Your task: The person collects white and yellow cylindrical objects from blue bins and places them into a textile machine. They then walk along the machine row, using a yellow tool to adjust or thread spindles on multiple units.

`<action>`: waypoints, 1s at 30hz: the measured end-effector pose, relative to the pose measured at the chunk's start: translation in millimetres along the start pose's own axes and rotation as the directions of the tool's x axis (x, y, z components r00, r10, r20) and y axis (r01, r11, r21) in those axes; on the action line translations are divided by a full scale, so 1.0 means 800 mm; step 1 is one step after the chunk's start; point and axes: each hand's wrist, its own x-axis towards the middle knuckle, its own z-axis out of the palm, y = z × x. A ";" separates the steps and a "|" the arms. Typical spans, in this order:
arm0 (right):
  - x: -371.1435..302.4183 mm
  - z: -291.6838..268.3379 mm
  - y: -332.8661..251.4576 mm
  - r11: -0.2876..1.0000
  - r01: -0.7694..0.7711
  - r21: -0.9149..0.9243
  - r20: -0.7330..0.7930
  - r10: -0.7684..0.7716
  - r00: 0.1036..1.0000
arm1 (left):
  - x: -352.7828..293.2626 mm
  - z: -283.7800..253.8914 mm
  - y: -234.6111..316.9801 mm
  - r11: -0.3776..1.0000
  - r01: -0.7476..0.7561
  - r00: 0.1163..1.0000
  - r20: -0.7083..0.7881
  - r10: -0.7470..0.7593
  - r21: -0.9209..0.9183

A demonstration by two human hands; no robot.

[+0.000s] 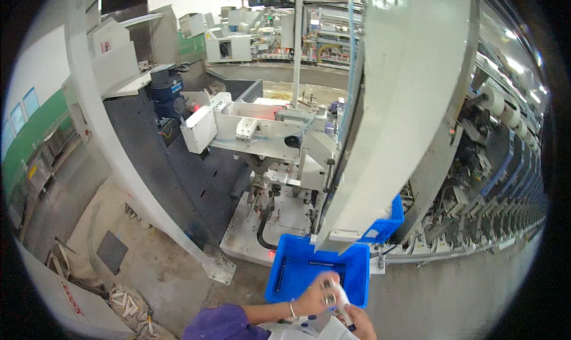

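Note:
At the lower middle, my right hand (361,323) is closed around the lower part of a white yarn bobbin (341,297) with a dark tip. The bobbin stands tilted between my hands. My left hand (314,296), with a pale bracelet at the wrist and a purple sleeve behind it, curls at the bobbin's upper end. Motion blurs its fingers, and small shiny metal bits show on them. Just beyond my hands stands a blue plastic bin (285,265) with several dark slim tubes inside.
A white machine post (404,102) rises close ahead on the right, with a second blue bin (389,224) beside it. A white and dark grey machine (238,132) stands in front. Long rows of machinery (493,161) run along the right. A sack of white tubes (126,304) sits lower left.

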 end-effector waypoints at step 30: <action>-0.069 -0.069 0.004 0.669 0.599 -0.440 0.369 -0.473 0.800 | 0.038 -0.089 0.026 0.297 0.521 0.729 0.237 -0.642 -0.800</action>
